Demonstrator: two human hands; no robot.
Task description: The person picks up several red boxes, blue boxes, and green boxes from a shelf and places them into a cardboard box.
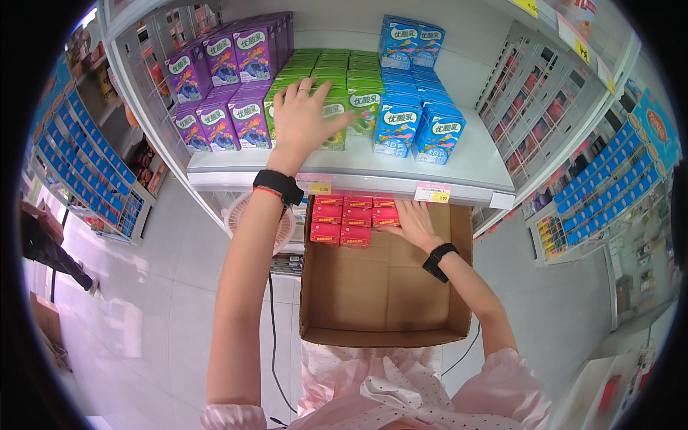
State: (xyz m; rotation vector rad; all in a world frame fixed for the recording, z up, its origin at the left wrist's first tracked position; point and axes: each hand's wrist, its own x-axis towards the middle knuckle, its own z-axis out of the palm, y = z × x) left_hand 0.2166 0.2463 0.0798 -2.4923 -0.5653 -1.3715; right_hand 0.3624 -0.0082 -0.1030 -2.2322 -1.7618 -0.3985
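Observation:
My left hand (307,115) is spread over the front green drink cartons (365,110) on the white shelf (344,169), its fingers apart and reaching over their tops. Whether it presses on them is hard to tell. Lower down, my right hand (416,226) reaches into an open cardboard box (419,301). Its thumb and fingers lie against the right side of a red carton (385,216), and the grip is partly hidden. More red cartons (341,217) stand in rows at the box's far left, partly under the shelf edge.
Purple cartons (250,115) are stacked left of the green ones, blue cartons (398,126) to their right. Price tags (432,192) line the shelf front. A white round fan (258,220) stands left of the box, near a black cable (273,333). Another person's leg (64,252) shows far left.

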